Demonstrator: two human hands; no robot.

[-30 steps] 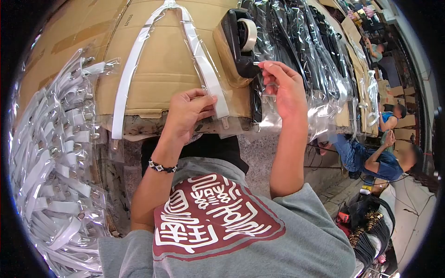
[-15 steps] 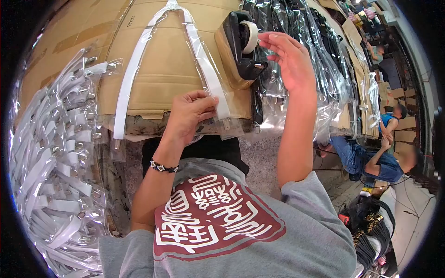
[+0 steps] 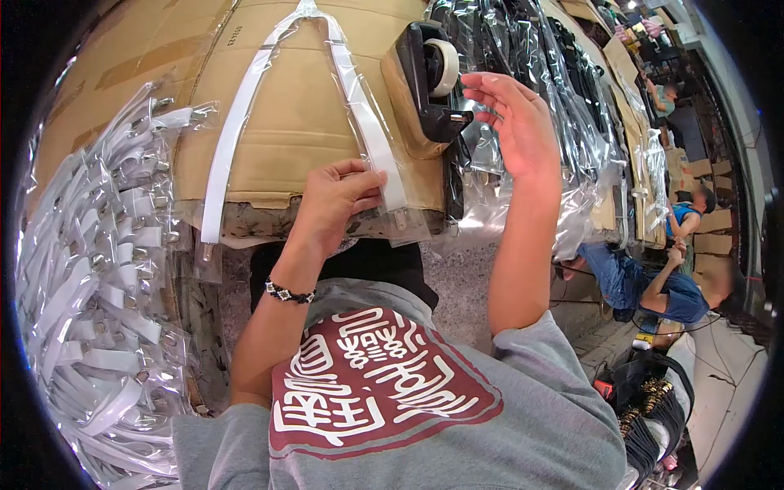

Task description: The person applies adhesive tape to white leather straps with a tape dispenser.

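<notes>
A white strap point(image 3: 229, 155) in clear plastic lies in an upside-down V on the brown cardboard point(image 3: 286, 114). My left hand point(image 3: 343, 196) pinches the edge of its right leg near the lower end. To the right stands a black tape dispenser point(image 3: 420, 90) with a roll of whitish tape point(image 3: 444, 69). My right hand point(image 3: 514, 114) is raised just right of the dispenser, fingers stretched out and slightly curved, apart from the roll. Nothing can be made out between its fingers.
Many plastic-wrapped white straps point(image 3: 106, 310) are heaped at the left. Black straps in clear bags point(image 3: 523, 73) lie beyond the dispenser. At the far right, two people sit close together, one in dark blue point(image 3: 682, 296), near a bundle of black cords point(image 3: 653, 425).
My right hand has moved slightly down and to the right, away from the tape roll. My left hand keeps its place on the strap.
</notes>
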